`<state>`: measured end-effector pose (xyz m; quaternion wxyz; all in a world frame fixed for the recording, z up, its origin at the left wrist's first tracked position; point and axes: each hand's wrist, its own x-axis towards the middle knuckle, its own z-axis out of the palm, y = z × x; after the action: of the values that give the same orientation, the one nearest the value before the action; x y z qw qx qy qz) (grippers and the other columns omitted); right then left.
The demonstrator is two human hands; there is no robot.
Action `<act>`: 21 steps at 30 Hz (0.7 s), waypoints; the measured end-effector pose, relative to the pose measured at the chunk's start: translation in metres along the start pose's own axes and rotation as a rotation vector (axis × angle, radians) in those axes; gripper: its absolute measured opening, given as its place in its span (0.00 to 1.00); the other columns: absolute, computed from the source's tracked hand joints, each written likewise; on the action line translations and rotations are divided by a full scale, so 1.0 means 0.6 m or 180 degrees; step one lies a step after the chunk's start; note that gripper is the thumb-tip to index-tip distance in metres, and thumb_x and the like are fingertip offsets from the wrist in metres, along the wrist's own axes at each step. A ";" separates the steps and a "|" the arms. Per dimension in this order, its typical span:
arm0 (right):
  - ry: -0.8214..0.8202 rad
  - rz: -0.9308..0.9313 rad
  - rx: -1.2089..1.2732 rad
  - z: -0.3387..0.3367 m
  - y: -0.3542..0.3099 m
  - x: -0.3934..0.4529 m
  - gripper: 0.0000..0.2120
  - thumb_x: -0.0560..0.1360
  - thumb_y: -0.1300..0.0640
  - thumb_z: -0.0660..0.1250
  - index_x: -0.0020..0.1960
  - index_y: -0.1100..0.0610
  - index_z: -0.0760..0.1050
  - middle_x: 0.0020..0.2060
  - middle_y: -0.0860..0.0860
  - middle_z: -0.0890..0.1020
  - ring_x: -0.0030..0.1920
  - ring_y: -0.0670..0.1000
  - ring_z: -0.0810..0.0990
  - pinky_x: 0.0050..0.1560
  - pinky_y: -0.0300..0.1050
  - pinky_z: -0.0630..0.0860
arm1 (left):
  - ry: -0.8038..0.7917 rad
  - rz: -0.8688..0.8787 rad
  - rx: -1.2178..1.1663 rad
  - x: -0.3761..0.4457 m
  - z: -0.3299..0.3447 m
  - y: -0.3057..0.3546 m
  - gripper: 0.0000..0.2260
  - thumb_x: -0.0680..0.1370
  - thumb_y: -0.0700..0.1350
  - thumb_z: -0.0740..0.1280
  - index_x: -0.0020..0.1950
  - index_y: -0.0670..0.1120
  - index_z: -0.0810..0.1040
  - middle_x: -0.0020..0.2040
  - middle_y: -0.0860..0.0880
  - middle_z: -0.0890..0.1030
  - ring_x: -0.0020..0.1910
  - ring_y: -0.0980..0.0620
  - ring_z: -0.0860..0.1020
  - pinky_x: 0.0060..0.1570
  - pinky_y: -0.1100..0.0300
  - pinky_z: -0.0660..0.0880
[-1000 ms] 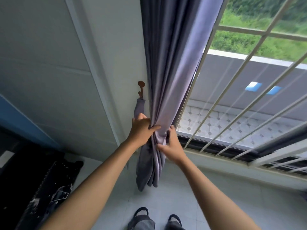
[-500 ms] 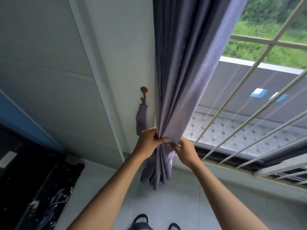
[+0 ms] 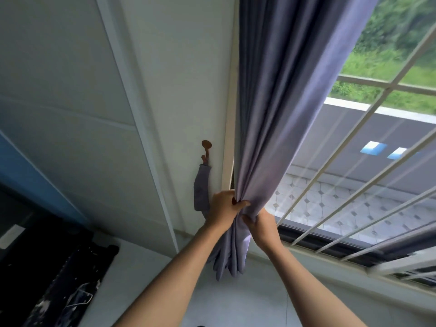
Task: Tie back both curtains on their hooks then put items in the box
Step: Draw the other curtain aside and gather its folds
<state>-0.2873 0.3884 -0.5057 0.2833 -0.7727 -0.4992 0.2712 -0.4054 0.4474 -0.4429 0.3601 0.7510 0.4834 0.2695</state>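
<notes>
Both hands clamp the gathered purple-grey fabric curtain [image 3: 278, 119]: left hand [image 3: 224, 210] and right hand [image 3: 263, 226] bunch it beside the window frame. Next, I judge, comes wrapping the matching tie-back strap [image 3: 201, 187], hanging from the brown wall hook [image 3: 206, 149].

Daylight from the window [image 3: 354, 185]; wide-angle bending, soft edges.

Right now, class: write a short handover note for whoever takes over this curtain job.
Left hand and right hand both grip the gathered curtain beside the window.
The tie-back strap hangs from the hook on the wall, left of the curtain, not yet around it.
Done: curtain bunched.
Left: loop the strap round the curtain and hook it, tie the other curtain, put items in the box. No box in view.
</notes>
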 end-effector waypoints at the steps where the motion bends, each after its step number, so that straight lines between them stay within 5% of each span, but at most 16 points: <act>1: 0.0002 -0.0063 -0.0002 0.000 0.001 0.004 0.06 0.75 0.56 0.66 0.48 0.59 0.73 0.40 0.54 0.80 0.41 0.56 0.77 0.40 0.51 0.74 | -0.0067 -0.0007 0.0069 0.003 0.002 0.002 0.18 0.73 0.45 0.72 0.29 0.47 0.66 0.28 0.52 0.72 0.29 0.53 0.70 0.32 0.65 0.63; 5: -0.0053 -0.0184 -0.0113 -0.002 0.009 0.013 0.10 0.76 0.54 0.64 0.56 0.55 0.74 0.47 0.50 0.80 0.46 0.53 0.77 0.42 0.49 0.74 | -0.0863 0.0181 0.0326 0.015 -0.021 0.006 0.09 0.76 0.45 0.68 0.38 0.42 0.78 0.37 0.48 0.79 0.40 0.48 0.76 0.39 0.62 0.64; 9: -0.0063 -0.0269 -0.0213 -0.004 -0.005 0.012 0.15 0.75 0.59 0.64 0.61 0.58 0.72 0.45 0.47 0.76 0.43 0.52 0.74 0.38 0.44 0.69 | -0.0867 0.0347 0.0451 0.037 -0.039 -0.004 0.15 0.76 0.48 0.69 0.53 0.37 0.81 0.51 0.39 0.82 0.50 0.43 0.78 0.45 0.59 0.69; 14: 0.0223 -0.0278 0.0115 0.002 -0.032 -0.011 0.06 0.72 0.62 0.64 0.48 0.55 0.71 0.38 0.48 0.75 0.36 0.49 0.72 0.32 0.40 0.67 | -0.0518 0.0150 0.0398 0.038 -0.029 -0.035 0.16 0.75 0.51 0.70 0.44 0.37 0.82 0.40 0.42 0.82 0.38 0.46 0.79 0.39 0.61 0.68; 18: 0.0652 0.0047 0.0677 -0.003 -0.028 -0.033 0.09 0.72 0.67 0.65 0.44 0.54 0.72 0.32 0.44 0.76 0.33 0.51 0.72 0.32 0.34 0.67 | -0.0523 0.0172 0.0244 0.036 -0.029 -0.016 0.15 0.76 0.49 0.69 0.46 0.36 0.81 0.43 0.41 0.82 0.39 0.50 0.76 0.35 0.68 0.61; 21: 0.0618 0.0166 0.0649 -0.017 -0.023 -0.019 0.09 0.73 0.67 0.65 0.42 0.54 0.72 0.31 0.46 0.77 0.34 0.53 0.72 0.33 0.36 0.67 | -0.0441 0.0253 0.0106 0.025 -0.028 -0.011 0.20 0.74 0.55 0.68 0.34 0.39 0.77 0.30 0.43 0.77 0.29 0.51 0.70 0.31 0.62 0.58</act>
<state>-0.2926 0.3809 -0.4870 0.4002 -0.7751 -0.4191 0.2518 -0.4159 0.4676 -0.4374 0.3692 0.7923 0.4316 0.2228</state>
